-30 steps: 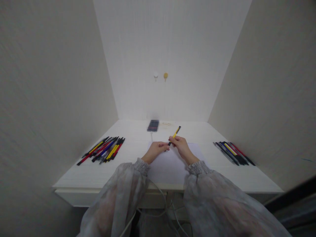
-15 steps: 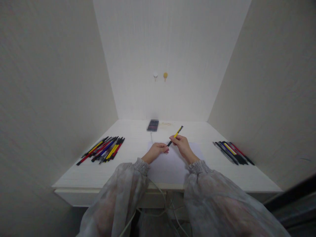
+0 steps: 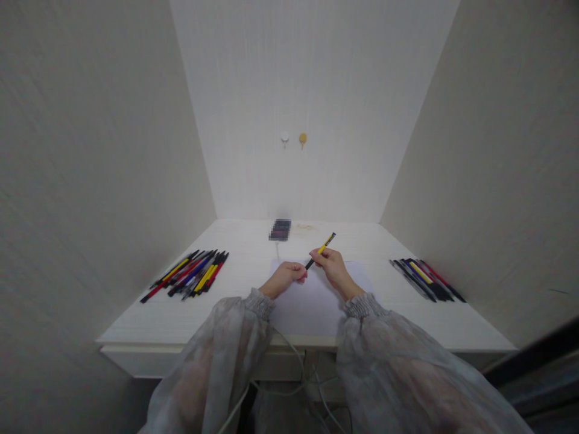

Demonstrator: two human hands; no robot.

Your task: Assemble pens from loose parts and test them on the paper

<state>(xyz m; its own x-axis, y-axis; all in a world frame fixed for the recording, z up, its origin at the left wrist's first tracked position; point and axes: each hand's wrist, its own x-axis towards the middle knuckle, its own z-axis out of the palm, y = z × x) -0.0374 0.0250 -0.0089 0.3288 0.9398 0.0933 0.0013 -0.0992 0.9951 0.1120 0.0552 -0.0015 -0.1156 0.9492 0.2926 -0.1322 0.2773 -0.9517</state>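
Right hand (image 3: 333, 267) pinches pen (image 3: 322, 248) mid-barrel; left hand (image 3: 287, 277) grips its black end; light, steady, in-line hold seems best.

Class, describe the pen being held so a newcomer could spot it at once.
On the white desk, find the sheet of paper at the near edge. Over it, the right hand holds a yellow-and-black pen aslant, its lower end at the left hand. Unlike pens in the left pile and right pile, it is in hand.
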